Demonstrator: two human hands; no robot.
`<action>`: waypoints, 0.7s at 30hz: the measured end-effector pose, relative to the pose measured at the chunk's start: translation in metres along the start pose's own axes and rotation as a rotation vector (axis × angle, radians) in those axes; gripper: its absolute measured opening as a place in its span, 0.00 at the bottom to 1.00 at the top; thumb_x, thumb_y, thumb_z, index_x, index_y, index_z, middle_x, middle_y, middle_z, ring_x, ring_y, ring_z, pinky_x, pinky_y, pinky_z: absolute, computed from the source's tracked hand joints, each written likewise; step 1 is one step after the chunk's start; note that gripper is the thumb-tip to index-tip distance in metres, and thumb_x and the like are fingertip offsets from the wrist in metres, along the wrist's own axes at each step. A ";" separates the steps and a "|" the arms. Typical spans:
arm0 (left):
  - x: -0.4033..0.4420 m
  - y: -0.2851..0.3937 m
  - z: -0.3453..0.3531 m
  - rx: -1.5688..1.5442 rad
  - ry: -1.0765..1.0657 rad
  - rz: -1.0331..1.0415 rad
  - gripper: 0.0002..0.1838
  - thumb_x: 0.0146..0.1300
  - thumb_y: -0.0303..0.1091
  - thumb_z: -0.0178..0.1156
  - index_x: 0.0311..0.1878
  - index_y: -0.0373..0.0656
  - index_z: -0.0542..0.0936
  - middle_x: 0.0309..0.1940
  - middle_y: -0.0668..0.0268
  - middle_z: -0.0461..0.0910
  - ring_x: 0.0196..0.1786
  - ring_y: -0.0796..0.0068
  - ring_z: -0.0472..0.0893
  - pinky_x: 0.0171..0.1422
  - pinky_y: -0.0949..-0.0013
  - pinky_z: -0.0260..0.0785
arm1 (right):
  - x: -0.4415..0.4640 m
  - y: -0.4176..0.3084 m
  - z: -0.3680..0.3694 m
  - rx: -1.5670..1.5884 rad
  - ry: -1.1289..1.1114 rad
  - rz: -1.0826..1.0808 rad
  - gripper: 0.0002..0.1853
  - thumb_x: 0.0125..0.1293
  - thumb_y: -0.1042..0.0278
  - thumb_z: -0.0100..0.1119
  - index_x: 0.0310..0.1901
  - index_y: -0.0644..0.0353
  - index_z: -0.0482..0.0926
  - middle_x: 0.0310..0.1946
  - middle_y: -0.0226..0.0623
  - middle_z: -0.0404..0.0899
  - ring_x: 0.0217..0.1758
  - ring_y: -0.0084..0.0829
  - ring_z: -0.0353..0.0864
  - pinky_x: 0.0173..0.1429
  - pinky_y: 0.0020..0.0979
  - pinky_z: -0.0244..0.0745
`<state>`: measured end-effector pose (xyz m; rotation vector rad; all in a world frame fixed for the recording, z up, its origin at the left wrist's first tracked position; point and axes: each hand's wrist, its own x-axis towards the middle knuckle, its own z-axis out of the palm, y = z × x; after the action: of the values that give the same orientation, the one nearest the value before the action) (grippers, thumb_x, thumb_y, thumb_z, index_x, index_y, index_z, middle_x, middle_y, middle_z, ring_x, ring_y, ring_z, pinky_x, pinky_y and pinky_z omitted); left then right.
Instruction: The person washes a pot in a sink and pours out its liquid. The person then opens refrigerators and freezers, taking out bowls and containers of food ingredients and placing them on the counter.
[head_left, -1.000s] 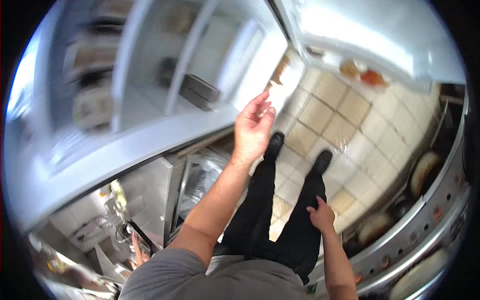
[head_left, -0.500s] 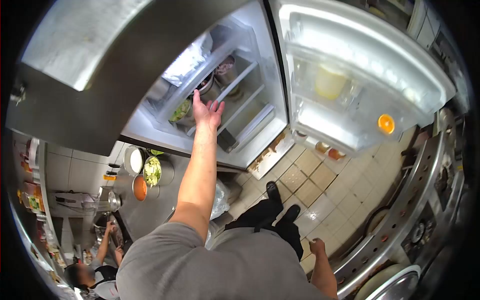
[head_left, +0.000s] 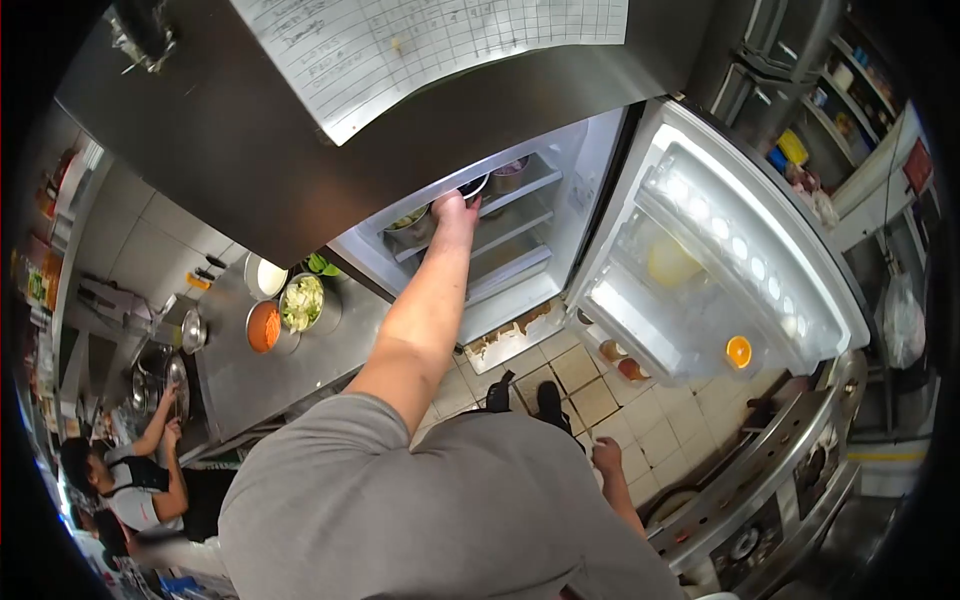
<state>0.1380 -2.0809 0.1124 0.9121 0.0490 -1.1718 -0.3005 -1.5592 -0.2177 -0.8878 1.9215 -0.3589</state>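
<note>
Inside fridge (head_left: 588, 165), reaching to round container (head_left: 476, 187) with left hand (head_left: 456, 207), keeping right hand (head_left: 607, 456) half-curled; can't tell either grip; likely calls for firm hold.

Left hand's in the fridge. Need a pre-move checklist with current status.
1. Fridge door open, clear of the arm: ok, swung wide to the right.
2. Left hand at the white-rimmed container: ok, it is at the near rim.
3. Firm hold by the fingers: cannot tell, the hand hides the contact.
4. Right hand empty: cannot tell, it hangs low with its fingers curled.
5. Room on the steel counter, if something needs setting down: ok, bare metal beside the shredded orange food.
6. Container's fill level: cannot tell, only a dark interior shows.
</note>
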 end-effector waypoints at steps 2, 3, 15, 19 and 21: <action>0.000 0.002 0.006 -0.032 -0.011 0.012 0.18 0.73 0.50 0.56 0.59 0.53 0.78 0.57 0.67 0.83 0.60 0.61 0.80 0.68 0.36 0.64 | 0.005 -0.089 -0.019 -0.124 -0.055 -0.132 0.22 0.58 0.69 0.59 0.55 0.64 0.82 0.50 0.54 0.85 0.58 0.50 0.83 0.63 0.41 0.76; -0.009 0.005 0.010 -0.025 0.040 0.016 0.17 0.74 0.49 0.55 0.59 0.53 0.79 0.56 0.66 0.84 0.58 0.60 0.82 0.66 0.36 0.66 | 0.006 -0.122 -0.025 -0.187 -0.077 -0.233 0.21 0.59 0.69 0.58 0.55 0.63 0.82 0.50 0.54 0.85 0.58 0.50 0.84 0.63 0.41 0.77; -0.032 -0.008 0.010 0.160 0.242 0.218 0.15 0.74 0.41 0.55 0.58 0.46 0.76 0.48 0.59 0.84 0.44 0.60 0.87 0.36 0.47 0.81 | 0.112 -0.448 -0.008 0.216 -0.552 -0.580 0.19 0.72 0.66 0.57 0.63 0.57 0.75 0.35 0.37 0.84 0.36 0.26 0.84 0.37 0.31 0.79; -0.071 -0.015 -0.015 0.245 0.118 0.209 0.14 0.72 0.28 0.47 0.57 0.34 0.74 0.47 0.53 0.83 0.44 0.54 0.87 0.41 0.46 0.84 | 0.105 -0.576 -0.003 0.769 -0.525 -0.485 0.14 0.75 0.60 0.54 0.57 0.54 0.72 0.40 0.33 0.76 0.41 0.29 0.80 0.36 0.35 0.81; -0.088 -0.016 -0.035 0.262 0.127 0.202 0.14 0.69 0.27 0.49 0.55 0.34 0.75 0.44 0.52 0.83 0.41 0.55 0.87 0.39 0.49 0.85 | 0.108 -0.627 -0.004 0.817 -0.412 -0.347 0.18 0.73 0.52 0.57 0.56 0.55 0.73 0.39 0.32 0.75 0.44 0.30 0.77 0.43 0.40 0.80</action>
<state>0.1018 -1.9929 0.1217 1.1934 -0.0946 -0.9451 -0.0635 -2.0708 0.0772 -0.6549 1.0751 -0.9954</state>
